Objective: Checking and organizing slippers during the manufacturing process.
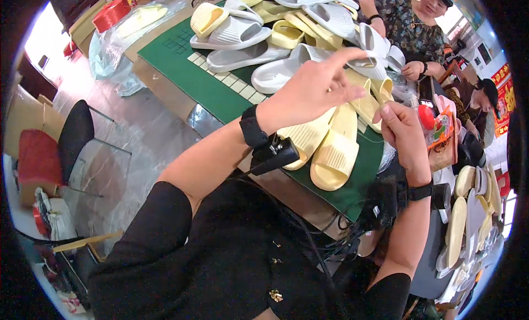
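Note:
My left hand (314, 91) hovers over the green mat (176, 55), its index finger and thumb stretched apart and the other fingers curled. Nothing shows clearly in it. My right hand (405, 135) is closed in a pinch by the mat's right side. A faint thin line runs near its fingertips; what they hold is too fine to make out. Below and between my hands lie a yellow slipper (334, 160) and another yellow slipper (300, 141), side by side. Beyond them, grey slippers (234, 33) and yellow slippers (289, 33) are heaped up, partly hidden by my left hand.
A row of pale tiles (234, 83) lies on the mat. To the right are a red-capped container (426, 117), an orange packet (442, 127) and more slippers (456, 232). Across the table sits a person (405, 22). Red twine (110, 14) and a chair (80, 138) are at left.

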{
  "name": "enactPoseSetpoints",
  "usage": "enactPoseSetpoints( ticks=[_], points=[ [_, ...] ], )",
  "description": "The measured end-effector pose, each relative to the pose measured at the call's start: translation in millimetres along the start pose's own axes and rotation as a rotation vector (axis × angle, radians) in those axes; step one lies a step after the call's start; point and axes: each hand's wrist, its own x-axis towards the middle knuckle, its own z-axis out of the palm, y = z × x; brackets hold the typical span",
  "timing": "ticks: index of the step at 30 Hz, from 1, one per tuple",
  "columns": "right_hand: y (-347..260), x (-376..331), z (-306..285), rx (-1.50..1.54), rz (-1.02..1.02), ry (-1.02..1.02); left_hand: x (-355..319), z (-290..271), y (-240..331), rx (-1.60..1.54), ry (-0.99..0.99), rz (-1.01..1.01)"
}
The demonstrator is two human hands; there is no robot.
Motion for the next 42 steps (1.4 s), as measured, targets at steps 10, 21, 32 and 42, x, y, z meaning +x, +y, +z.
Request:
enactPoseSetpoints(
  ticks=[10,21,32,42],
  points=[
    [-19,13,10,-0.003,0.017,-0.132,-13,-3,-27,0.535,0.140,0.258],
    [-6,12,-20,-0.158,0.004,0.090,-16,-15,-48,0.140,-0.064,-0.309],
    [2,23,-42,-0.078,0.009,0.167,-45,-48,-55,0.474,0.085,-0.104],
    [42,55,-88,-0.031,-0.004,0.428,-94,-61,-64,0.392,0.143,-0.310]
  ],
)
